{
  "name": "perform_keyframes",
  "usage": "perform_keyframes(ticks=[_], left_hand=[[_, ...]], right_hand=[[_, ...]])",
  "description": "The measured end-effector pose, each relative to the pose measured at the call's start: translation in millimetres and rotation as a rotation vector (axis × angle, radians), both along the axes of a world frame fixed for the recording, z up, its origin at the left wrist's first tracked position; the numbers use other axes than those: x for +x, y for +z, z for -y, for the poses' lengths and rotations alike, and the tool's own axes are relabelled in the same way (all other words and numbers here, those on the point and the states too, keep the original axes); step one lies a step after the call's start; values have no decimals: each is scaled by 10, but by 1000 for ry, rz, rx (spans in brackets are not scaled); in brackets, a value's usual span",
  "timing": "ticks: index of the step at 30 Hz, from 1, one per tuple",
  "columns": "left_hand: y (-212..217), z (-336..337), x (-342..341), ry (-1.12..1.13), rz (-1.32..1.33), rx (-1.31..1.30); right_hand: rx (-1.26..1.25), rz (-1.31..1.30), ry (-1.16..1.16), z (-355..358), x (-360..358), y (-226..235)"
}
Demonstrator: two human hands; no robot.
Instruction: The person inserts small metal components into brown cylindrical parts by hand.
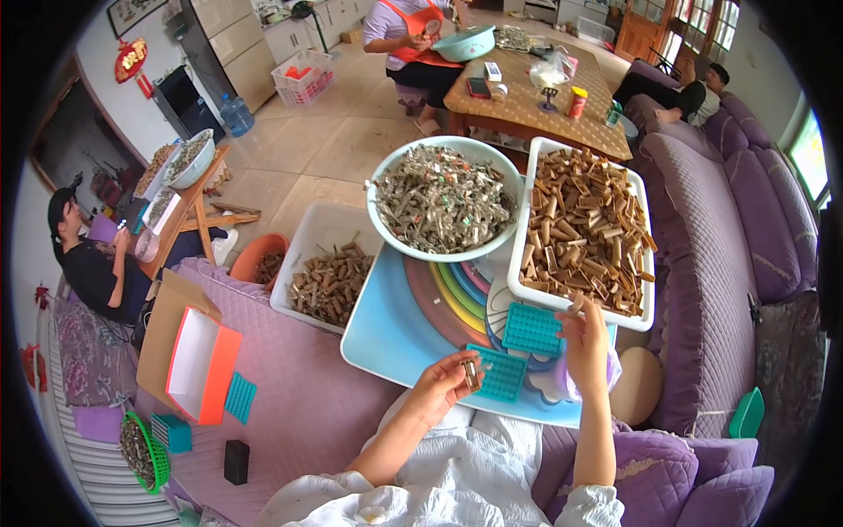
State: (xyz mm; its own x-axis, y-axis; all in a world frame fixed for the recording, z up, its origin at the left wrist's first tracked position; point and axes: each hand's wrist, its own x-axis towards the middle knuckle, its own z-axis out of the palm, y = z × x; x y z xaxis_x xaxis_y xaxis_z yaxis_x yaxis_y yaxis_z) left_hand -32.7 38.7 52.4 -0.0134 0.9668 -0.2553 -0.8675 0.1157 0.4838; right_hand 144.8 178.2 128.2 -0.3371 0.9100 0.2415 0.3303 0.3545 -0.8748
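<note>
Between the thumb and fingers of my left hand is a small brown plastic piece with a shiny, pale inner part. That hand is just above the left end of a teal grid tray. My right hand is raised at the near edge of a white tray heaped with brown plastic pieces. Its fingertips are pinched together; whatever they hold is too small to make out. Another teal grid tray lies beside my right hand, on a low table with a rainbow pattern.
A pale blue basin piled with small metal parts stands left of the white tray. Further left are a translucent bin and an orange box on the sofa. People sit by other tables and on the purple sofa.
</note>
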Motion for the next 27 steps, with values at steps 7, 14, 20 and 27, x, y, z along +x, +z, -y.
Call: perform_keyframes(ticks=[7, 14, 20, 27], left_hand=[[192, -47, 5, 121, 52, 109], [257, 26, 41, 131, 25, 247], [301, 38, 118, 171, -112, 350], [321, 50, 191, 177, -189, 372]], right_hand=[[-132, -136, 65, 514, -77, -31], [-141, -40, 170, 942, -246, 107], [48, 22, 100, 1077, -348, 164], [165, 34, 76, 1080, -388, 112]])
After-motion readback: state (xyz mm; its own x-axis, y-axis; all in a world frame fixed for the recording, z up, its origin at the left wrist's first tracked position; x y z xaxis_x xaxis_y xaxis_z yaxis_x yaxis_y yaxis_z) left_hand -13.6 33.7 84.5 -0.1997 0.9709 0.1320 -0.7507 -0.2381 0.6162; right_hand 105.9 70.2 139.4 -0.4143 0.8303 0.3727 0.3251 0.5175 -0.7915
